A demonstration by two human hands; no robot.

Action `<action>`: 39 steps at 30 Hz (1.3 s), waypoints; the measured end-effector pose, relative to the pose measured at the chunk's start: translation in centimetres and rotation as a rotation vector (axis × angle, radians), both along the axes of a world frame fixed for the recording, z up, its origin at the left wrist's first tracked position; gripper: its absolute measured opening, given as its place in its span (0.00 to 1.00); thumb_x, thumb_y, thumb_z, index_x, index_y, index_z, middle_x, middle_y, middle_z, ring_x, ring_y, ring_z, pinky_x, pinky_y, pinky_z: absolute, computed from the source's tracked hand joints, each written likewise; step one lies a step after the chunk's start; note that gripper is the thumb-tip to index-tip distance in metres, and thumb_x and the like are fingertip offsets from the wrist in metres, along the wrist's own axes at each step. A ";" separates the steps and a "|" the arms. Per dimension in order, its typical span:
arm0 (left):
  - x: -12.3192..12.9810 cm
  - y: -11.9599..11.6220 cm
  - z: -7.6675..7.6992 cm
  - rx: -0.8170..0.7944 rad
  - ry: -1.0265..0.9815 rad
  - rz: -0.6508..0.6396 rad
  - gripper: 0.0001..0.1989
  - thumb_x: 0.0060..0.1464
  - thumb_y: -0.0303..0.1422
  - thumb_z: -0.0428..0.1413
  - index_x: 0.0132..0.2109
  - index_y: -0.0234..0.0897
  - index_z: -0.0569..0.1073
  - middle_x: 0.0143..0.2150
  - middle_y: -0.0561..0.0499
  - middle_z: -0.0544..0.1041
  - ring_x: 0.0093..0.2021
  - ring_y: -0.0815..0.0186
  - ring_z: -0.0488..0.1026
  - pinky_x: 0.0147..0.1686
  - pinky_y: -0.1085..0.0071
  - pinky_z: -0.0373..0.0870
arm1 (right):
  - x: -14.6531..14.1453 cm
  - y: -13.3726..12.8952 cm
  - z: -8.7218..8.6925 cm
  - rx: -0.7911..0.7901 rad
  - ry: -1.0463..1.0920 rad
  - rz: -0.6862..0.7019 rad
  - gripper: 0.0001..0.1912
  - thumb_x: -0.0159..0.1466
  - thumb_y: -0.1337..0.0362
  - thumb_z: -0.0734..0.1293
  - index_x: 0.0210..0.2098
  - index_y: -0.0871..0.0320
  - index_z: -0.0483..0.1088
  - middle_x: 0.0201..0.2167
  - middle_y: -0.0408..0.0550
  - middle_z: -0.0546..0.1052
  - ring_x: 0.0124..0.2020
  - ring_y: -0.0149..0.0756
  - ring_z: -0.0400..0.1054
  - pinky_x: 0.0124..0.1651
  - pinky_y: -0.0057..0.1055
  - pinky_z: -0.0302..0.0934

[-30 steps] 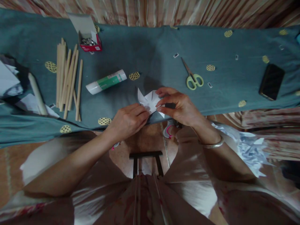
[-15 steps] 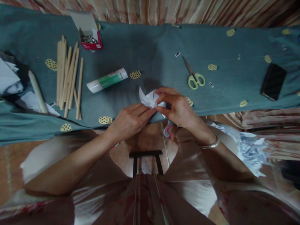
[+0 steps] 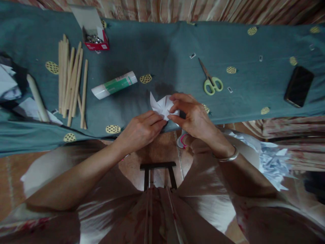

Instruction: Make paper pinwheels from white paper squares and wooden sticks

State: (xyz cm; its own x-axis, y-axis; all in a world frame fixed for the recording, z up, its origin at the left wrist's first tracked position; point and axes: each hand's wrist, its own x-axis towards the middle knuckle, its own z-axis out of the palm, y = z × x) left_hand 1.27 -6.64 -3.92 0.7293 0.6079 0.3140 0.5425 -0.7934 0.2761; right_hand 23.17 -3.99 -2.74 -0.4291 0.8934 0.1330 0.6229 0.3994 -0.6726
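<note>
Between my hands, near the table's front edge, is a white paper pinwheel (image 3: pixel 164 103) with several curved blades and one pointed tip sticking up at its left. My left hand (image 3: pixel 144 128) grips its lower left edge, fingers pressed together. From the right, my right hand (image 3: pixel 191 113) pinches the blades with thumb and fingers; a silver bangle circles that wrist. A glue stick (image 3: pixel 114 84) with a white and green label lies beyond my left hand. Scissors (image 3: pixel 210 83) with light green handles rest beyond my right hand. My fingers hide part of the paper.
Several wooden sticks (image 3: pixel 72 79) lie at the left beside an open red box (image 3: pixel 96 42) of small metal pieces. White paper (image 3: pixel 8 83) and a pale rod (image 3: pixel 38 98) are farther left. A black phone (image 3: pixel 299 86) is at right. Cut paper (image 3: pixel 273 162) hangs in a bag below.
My left fingers have drawn back slightly to the left along the pinwheel's lower edge, and more of its centre shows. My right hand keeps its pinch. The view has shifted slightly.
</note>
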 end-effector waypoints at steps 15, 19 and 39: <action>-0.1 0.0 -0.2 -0.023 -0.044 -0.001 0.11 0.66 0.27 0.50 0.47 0.31 0.77 0.44 0.43 0.80 0.43 0.62 0.76 0.43 0.66 0.77 | 0.3 -0.1 0.1 0.014 -0.060 0.065 0.06 0.60 0.67 0.70 0.38 0.51 0.77 0.57 0.49 0.74 0.60 0.48 0.66 0.64 0.50 0.61; -0.1 0.0 -0.2 -0.034 -0.029 0.009 0.12 0.67 0.27 0.49 0.47 0.31 0.77 0.43 0.43 0.80 0.43 0.62 0.76 0.43 0.65 0.77 | 0.3 -0.2 0.1 0.015 -0.067 0.068 0.07 0.61 0.68 0.69 0.38 0.52 0.77 0.57 0.49 0.74 0.60 0.49 0.66 0.64 0.51 0.61; 0.0 0.2 -0.3 -0.016 -0.020 0.017 0.12 0.67 0.29 0.49 0.46 0.33 0.77 0.43 0.46 0.81 0.43 0.63 0.77 0.43 0.68 0.77 | 0.2 -0.6 0.6 -0.011 -0.083 0.080 0.06 0.65 0.63 0.68 0.39 0.46 0.78 0.58 0.43 0.73 0.62 0.51 0.64 0.66 0.53 0.60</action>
State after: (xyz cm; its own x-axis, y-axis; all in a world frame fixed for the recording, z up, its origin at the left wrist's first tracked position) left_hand 1.24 -6.46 -4.24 0.7124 0.6252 0.3187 0.5501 -0.7795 0.2996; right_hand 23.35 -4.55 -2.11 -0.5079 0.8573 0.0845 0.6433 0.4427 -0.6246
